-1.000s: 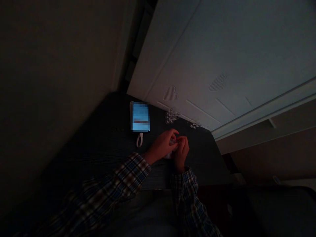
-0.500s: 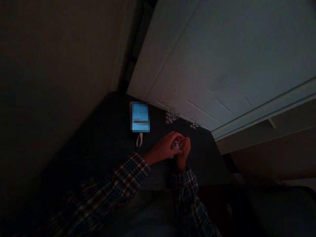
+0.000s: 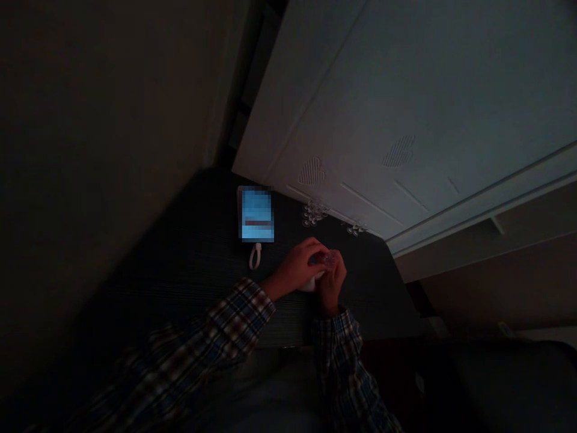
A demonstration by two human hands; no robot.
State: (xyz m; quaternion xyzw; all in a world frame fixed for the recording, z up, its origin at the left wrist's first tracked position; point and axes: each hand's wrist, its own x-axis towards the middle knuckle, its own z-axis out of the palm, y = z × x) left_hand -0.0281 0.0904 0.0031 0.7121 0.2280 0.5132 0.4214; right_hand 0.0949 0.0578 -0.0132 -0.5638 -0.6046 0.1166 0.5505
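Over a dark table (image 3: pixel 202 240), my left hand (image 3: pixel 303 263) and my right hand (image 3: pixel 333 281) meet, with fingers bent around a small clear object (image 3: pixel 330 259). Both hands touch it; its exact shape is too dim to tell. Something white (image 3: pixel 309 285) shows beneath my left hand, partly hidden by the fingers. Beyond my hands, a cluster of small clear pieces (image 3: pixel 314 213) lies near the white panel, and a smaller cluster (image 3: pixel 356 230) is to its right.
A device with a lit, blurred screen (image 3: pixel 257 214) lies left of my hands, with a pale loop strap (image 3: pixel 255 257) below it. A white panel with heart patterns (image 3: pixel 383 108) rises behind the table. A dark seat-like shape (image 3: pixel 518 385) is at lower right.
The clear object has shifted slightly right, toward my right hand's fingers, and is now more covered. More of the white thing under my left hand shows.
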